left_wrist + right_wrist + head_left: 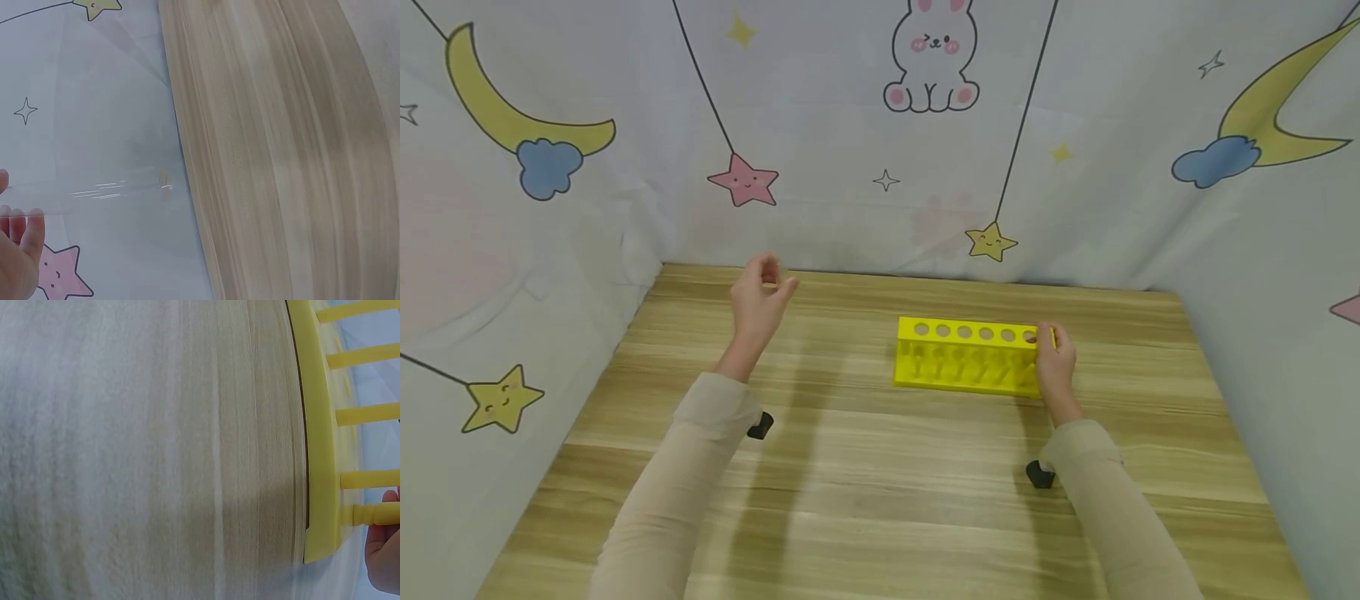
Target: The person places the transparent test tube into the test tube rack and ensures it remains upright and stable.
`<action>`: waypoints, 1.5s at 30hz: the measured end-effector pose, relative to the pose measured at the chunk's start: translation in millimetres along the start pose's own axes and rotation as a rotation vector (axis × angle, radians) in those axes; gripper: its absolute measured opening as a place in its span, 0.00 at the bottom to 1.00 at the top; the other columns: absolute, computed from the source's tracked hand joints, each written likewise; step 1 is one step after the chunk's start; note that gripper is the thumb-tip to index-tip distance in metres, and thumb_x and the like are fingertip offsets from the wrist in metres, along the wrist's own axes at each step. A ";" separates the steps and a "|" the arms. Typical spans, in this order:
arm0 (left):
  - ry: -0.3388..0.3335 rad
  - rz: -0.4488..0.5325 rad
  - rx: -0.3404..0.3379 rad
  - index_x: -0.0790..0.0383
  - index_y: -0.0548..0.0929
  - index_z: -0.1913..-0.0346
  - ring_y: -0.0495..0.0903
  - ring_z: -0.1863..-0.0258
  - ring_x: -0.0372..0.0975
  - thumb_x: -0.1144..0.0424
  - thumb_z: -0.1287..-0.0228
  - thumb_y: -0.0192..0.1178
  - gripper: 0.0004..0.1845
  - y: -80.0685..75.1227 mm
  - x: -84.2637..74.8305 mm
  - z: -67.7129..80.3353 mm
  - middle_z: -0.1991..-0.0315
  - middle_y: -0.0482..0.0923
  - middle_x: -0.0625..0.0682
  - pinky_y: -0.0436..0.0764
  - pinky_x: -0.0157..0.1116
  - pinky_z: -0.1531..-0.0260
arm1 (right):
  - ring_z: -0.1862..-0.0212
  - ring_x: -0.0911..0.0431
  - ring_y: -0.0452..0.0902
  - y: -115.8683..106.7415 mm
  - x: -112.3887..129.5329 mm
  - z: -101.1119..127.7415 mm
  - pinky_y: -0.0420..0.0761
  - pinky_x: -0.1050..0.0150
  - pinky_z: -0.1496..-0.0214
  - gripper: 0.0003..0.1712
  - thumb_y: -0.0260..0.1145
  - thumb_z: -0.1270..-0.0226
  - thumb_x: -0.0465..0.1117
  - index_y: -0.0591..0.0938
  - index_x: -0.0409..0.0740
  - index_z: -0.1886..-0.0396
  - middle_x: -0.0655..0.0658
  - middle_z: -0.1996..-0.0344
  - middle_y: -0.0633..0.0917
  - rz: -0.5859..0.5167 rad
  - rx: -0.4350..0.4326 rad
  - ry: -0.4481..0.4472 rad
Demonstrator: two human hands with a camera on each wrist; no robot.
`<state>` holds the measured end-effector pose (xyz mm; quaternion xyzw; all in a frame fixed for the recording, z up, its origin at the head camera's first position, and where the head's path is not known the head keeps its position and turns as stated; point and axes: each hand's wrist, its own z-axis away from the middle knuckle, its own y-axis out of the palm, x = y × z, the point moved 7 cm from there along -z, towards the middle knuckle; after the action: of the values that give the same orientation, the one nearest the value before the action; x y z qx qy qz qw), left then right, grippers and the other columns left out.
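Nearest the camera, two forearms in pale beige sleeves point(677, 483) reach forward over the wooden table point(880, 500). A small black object sits under each wrist, too small to tell more.

The right hand point(1055, 362) rests at the right end of a yellow test tube rack point(966, 354), which stands on the table a little right of centre, its long side facing the person. The fingers curl round that end of the rack and grip it, with the fingertips at the top plate beside the last hole. The top plate shows a row of round holes, and a row of pegs stands on the base in front of them. In the right wrist view the rack's base edge point(319, 437) lies flat on the wood with the yellow pegs sticking out, and a part of the hand point(382, 550) touches the peg nearest the corner.

Further off and to the left, the left hand point(762, 296) is raised above the table, well apart from the rack. Its fingers pinch a clear glass test tube point(100, 194), which is plain only in the left wrist view, lying across the picture against the cloth.

Behind the table hangs a pale curtain point(880, 167) printed with moons, clouds, stars and a rabbit point(932, 54).
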<state>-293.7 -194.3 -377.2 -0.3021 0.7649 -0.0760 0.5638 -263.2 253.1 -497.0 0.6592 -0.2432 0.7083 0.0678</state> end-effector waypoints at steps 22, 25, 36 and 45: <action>0.087 0.099 0.040 0.70 0.73 0.56 0.74 0.64 0.43 0.69 0.51 0.64 0.18 22.0 -47.0 0.5 0.64 0.73 0.59 0.80 0.37 0.64 | 0.78 0.64 0.61 -1.2 -1.2 -0.3 0.61 0.74 0.78 0.13 0.49 0.34 0.50 0.74 0.48 0.67 0.51 0.74 0.76 0.007 -0.023 -0.010; 0.109 0.116 0.051 0.70 0.73 0.56 0.74 0.63 0.43 0.68 0.50 0.64 0.18 27.5 -57.2 -0.3 0.65 0.73 0.58 0.80 0.38 0.64 | 0.80 0.64 0.60 -1.5 -1.6 -0.6 0.61 0.74 0.79 0.12 0.49 0.34 0.50 0.74 0.48 0.66 0.53 0.75 0.76 0.010 -0.025 -0.010; 0.153 0.161 0.084 0.70 0.73 0.56 0.74 0.63 0.43 0.67 0.50 0.64 0.18 45.5 -79.1 5.2 0.65 0.72 0.58 0.80 0.39 0.64 | 0.76 0.64 0.63 0.4 -0.5 -0.1 0.61 0.75 0.78 0.15 0.49 0.34 0.51 0.74 0.46 0.67 0.57 0.76 0.74 0.003 -0.014 -0.013; 0.158 0.189 0.095 0.69 0.72 0.56 0.74 0.64 0.43 0.66 0.50 0.63 0.18 58.2 -82.8 9.0 0.65 0.73 0.59 0.80 0.38 0.64 | 0.76 0.64 0.62 -0.5 -3.4 -1.8 0.63 0.74 0.77 0.15 0.48 0.34 0.52 0.74 0.47 0.66 0.58 0.76 0.73 0.019 -0.014 0.011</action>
<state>-292.4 -100.0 -339.4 -0.1948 0.8275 -0.0822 0.5202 -264.2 255.1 -500.1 0.6522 -0.2543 0.7110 0.0671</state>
